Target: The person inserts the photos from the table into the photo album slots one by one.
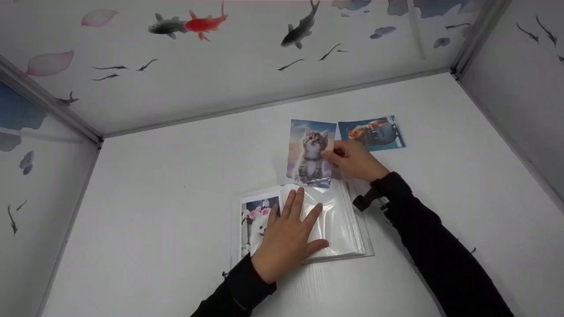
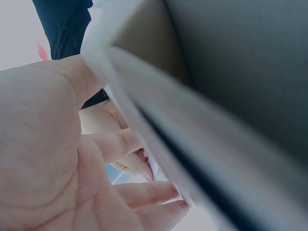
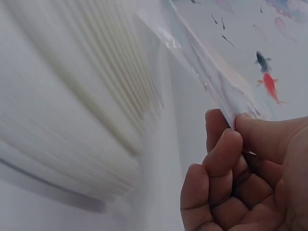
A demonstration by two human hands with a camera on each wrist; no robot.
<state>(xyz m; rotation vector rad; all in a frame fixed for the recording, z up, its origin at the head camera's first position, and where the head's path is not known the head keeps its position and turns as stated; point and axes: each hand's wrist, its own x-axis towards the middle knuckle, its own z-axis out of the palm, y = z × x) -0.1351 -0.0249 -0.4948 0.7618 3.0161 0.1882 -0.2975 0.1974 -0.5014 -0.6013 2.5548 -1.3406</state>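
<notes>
An open photo album (image 1: 343, 220) with clear sleeve pages lies on the table. Its left page holds a photo of a white dog (image 1: 257, 226), partly covered by my left hand (image 1: 291, 235). That hand lies with fingers spread across the middle of the album, fingertips near the top of the right page. My right hand (image 1: 354, 160) pinches a kitten photo (image 1: 310, 152) by its right edge between thumb and fingers. The photo's lower edge overlaps the top of the right page in the head view. In the right wrist view the photo (image 3: 219, 79) stands edge-on beside the page stack (image 3: 77, 91).
Behind my right hand, a second photo (image 1: 379, 132) showing an orange animal in blue lies on the white table (image 1: 167, 198). Low panels printed with fish (image 1: 299, 28) border the table at the back and both sides.
</notes>
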